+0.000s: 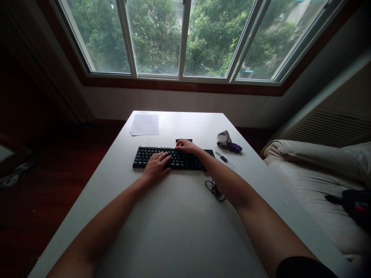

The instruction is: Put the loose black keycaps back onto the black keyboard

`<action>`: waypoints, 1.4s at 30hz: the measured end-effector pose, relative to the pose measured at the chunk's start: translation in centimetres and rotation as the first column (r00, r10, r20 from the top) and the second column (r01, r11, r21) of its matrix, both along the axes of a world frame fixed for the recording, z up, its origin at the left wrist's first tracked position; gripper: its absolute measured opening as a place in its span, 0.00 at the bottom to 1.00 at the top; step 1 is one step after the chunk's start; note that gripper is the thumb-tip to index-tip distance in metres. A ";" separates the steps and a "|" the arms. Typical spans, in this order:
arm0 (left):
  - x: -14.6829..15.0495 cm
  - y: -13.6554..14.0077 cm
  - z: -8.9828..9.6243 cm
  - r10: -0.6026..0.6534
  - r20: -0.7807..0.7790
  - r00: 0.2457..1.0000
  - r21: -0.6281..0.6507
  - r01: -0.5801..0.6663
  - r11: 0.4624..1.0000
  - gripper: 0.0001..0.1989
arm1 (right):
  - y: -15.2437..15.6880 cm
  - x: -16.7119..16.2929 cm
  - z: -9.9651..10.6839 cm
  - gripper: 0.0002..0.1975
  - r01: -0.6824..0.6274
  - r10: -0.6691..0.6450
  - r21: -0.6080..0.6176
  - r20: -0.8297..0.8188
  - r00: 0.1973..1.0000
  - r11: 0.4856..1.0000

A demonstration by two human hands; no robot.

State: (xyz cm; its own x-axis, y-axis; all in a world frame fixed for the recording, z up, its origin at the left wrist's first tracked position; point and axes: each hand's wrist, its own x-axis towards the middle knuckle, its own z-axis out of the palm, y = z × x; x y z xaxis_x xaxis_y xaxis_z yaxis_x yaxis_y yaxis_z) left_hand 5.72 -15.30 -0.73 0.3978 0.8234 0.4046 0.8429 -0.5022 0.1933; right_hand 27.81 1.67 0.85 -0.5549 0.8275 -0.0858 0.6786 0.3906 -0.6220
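A black keyboard (140,157) lies crosswise on the white table. My left hand (155,166) rests flat on its left half with the fingers stretched out. Over the back edge of the keyboard, near the middle, my right hand (186,146) is bent down with thumb and fingers drawn together. Whatever its fingertips hold, if anything, is too small to make out. Just behind the right hand lies a short dark strip (183,140), perhaps a row of loose keycaps, partly covered by the hand. My right forearm hides some of the keyboard's right half.
A coiled black cable (215,190) lies beside my right forearm. Right of the keyboard are a small wire-ended tool (224,158), a grey cloth (224,139) and a purple bundle (236,148). A printed sheet (145,124) lies at the table's (162,231) back left. A sofa (304,181) stands right.
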 end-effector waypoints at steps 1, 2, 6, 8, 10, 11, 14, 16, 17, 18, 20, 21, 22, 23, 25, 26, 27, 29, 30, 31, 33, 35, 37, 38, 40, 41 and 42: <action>0.0 0.0 0.0 0.002 0.003 1.000 0.000 -0.002 1.000 0.28 | 0.2 0.0 0.1 0.12 -0.011 0.011 -0.038 -0.003 1.000 0.999; 0.1 0.0 -0.1 0.003 0.004 1.000 -0.001 -0.003 1.000 0.28 | 0.4 0.0 0.3 0.12 -0.027 0.027 -0.067 -0.004 1.000 0.997; 0.1 0.1 -0.1 0.004 -0.002 1.000 -0.001 -0.004 1.000 0.28 | 1.0 -0.1 0.8 0.13 -0.079 0.083 -0.120 0.028 0.996 0.990; 0.1 0.1 -0.2 0.001 -0.003 1.000 0.003 -0.001 1.000 0.28 | 1.2 -0.3 1.2 0.13 -0.079 0.087 -0.135 0.054 0.995 0.988; 0.0 0.1 -0.2 0.000 -0.005 1.000 0.008 0.000 1.000 0.28 | 1.4 -0.4 1.5 0.13 -0.078 0.089 -0.147 0.076 0.993 0.986; -0.1 0.1 -0.2 0.000 -0.007 1.000 0.009 0.000 1.000 0.28 | 1.4 -0.4 1.6 0.13 -0.082 0.095 -0.150 0.083 0.992 0.985; -0.2 0.2 -0.2 0.002 -0.011 1.000 0.013 -0.002 1.000 0.28 | 1.5 -0.4 1.8 0.12 -0.073 0.084 -0.128 0.084 0.993 0.989; -0.2 0.2 -0.2 -0.001 -0.012 1.000 0.013 0.001 1.000 0.28 | 1.6 -0.4 1.6 0.11 0.025 -0.022 -0.035 0.092 0.995 0.999; -0.2 0.2 -0.2 -0.001 -0.011 1.000 0.012 0.001 1.000 0.28 | 1.7 -0.4 1.5 0.11 0.091 -0.095 0.041 0.103 0.990 0.995; -0.2 0.2 -0.2 -0.002 -0.010 1.000 0.010 0.002 1.000 0.28 | 1.7 -0.5 1.3 0.11 0.148 -0.163 0.128 0.116 0.980 0.981; -0.3 0.2 -0.3 0.000 -0.007 1.000 0.004 0.000 1.000 0.28 | 1.8 -0.7 1.0 0.12 0.184 -0.238 0.312 0.145 0.960 0.932; -0.3 0.2 -0.3 0.001 -0.006 1.000 0.002 -0.001 1.000 0.28 | 1.8 -0.9 0.9 0.13 0.158 -0.238 0.388 0.167 0.957 0.908; -0.3 0.2 -0.3 0.002 -0.005 1.000 0.001 -0.002 1.000 0.28 | 1.9 -1.1 0.8 0.14 0.117 -0.224 0.447 0.194 0.955 0.887; -0.3 0.3 -0.3 0.001 -0.007 1.000 0.000 -0.001 1.000 0.28 | 1.9 -1.3 0.7 0.15 0.070 -0.204 0.491 0.226 0.952 0.869; -0.4 0.3 -0.2 -0.004 -0.013 1.000 0.002 0.004 1.000 0.28 | 2.0 -1.7 0.5 0.17 -0.003 -0.178 0.533 0.288 0.941 0.846; -0.4 0.3 -0.2 -0.007 -0.016 1.000 0.003 0.007 1.000 0.28 | 2.1 -1.9 0.4 0.17 -0.022 -0.176 0.541 0.312 0.934 0.841; -0.4 0.3 -0.2 -0.009 -0.016 1.000 0.003 0.009 1.000 0.28 | 2.2 -2.0 0.3 0.16 -0.029 -0.183 0.551 0.326 0.927 0.834; -0.4 0.3 -0.1 -0.008 -0.013 1.000 0.005 0.008 1.000 0.28 | 2.4 -2.0 0.1 0.15 -0.034 -0.201 0.578 0.337 0.920 0.815; -0.3 0.3 -0.1 -0.007 -0.012 1.000 0.005 0.008 1.000 0.28 | 2.5 -2.0 -0.1 0.14 -0.036 -0.207 0.591 0.337 0.919 0.806; -0.3 0.3 -0.1 -0.007 -0.013 1.000 0.005 0.007 1.000 0.28 | 2.5 -2.0 -0.2 0.14 -0.042 -0.206 0.603 0.336 0.919 0.797; -0.3 0.3 -0.1 -0.005 -0.014 1.000 0.007 0.005 1.000 0.28 | 2.5 -2.0 -0.3 0.12 -0.072 -0.185 0.620 0.340 0.922 0.782; -0.3 0.3 -0.2 -0.004 -0.017 1.000 0.006 0.004 1.000 0.28 | 2.5 -2.0 -0.1 0.11 -0.112 -0.150 0.629 0.349 0.925 0.769; -0.4 0.3 -0.2 -0.001 -0.017 1.000 0.006 0.001 1.000 0.28 | 2.4 -2.0 0.3 0.11 -0.132 -0.126 0.635 0.345 0.930 0.761; -0.4 0.3 -0.2 0.001 -0.017 1.000 0.006 -0.001 1.000 0.28 | 2.4 -2.0 0.5 0.11 -0.125 -0.121 0.633 0.331 0.936 0.764; -0.5 0.3 -0.2 0.002 -0.016 1.000 0.006 -0.002 1.000 0.28 | 2.2 -1.9 1.2 0.10 -0.093 -0.108 0.610 0.285 0.952 0.787; -0.5 0.3 -0.2 0.000 -0.016 1.000 0.005 0.000 1.000 0.28 | 2.1 -1.7 1.6 0.10 -0.084 -0.089 0.585 0.261 0.961 0.807; -0.5 0.3 -0.2 -0.002 -0.017 1.000 0.005 0.002 1.000 0.28 | 2.0 -1.5 2.0 0.10 -0.084 -0.060 0.552 0.238 0.969 0.830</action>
State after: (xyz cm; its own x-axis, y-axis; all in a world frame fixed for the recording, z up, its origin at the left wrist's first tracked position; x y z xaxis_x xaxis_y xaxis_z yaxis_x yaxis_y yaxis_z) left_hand 5.22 -14.99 -0.94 0.4064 0.8207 0.4017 0.8449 -0.5050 0.1768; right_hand 26.34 3.64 2.87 -0.5875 0.7676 0.2561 0.7686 0.6284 -0.1202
